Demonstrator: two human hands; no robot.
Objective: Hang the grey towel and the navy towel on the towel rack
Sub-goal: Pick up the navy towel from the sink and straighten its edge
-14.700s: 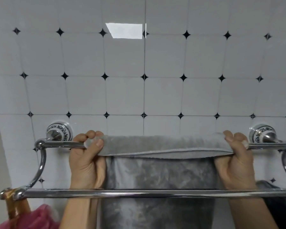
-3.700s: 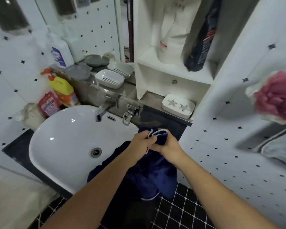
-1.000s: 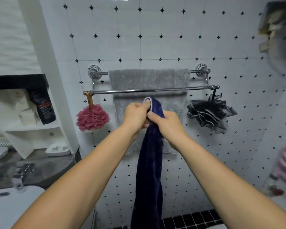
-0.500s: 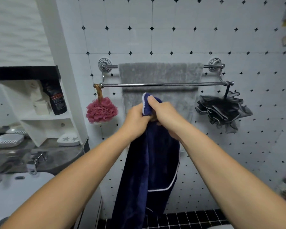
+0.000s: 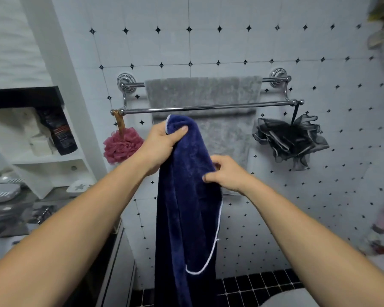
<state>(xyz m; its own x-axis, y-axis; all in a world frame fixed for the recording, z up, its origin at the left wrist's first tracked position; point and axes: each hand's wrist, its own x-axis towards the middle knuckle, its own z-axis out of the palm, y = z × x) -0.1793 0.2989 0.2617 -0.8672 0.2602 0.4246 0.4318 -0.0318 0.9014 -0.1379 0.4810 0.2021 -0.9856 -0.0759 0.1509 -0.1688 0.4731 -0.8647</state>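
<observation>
Head view: the navy towel (image 5: 186,207) is held bunched lengthwise just below the front bar of the towel rack (image 5: 208,107), hanging toward the floor; the grey towel (image 5: 203,91) is draped over the rack's back bar, between its ends; the navy towel's top fold is clenched in the grip of the left hand (image 5: 162,145); its right side is pinched lower down by the right hand (image 5: 227,173).

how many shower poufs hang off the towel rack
2. A pink pouf hangs from the left end of the towel rack's front bar; a dark grey pouf hangs from its right end. The navy towel covers some space below the bar; another could hide there.
</observation>
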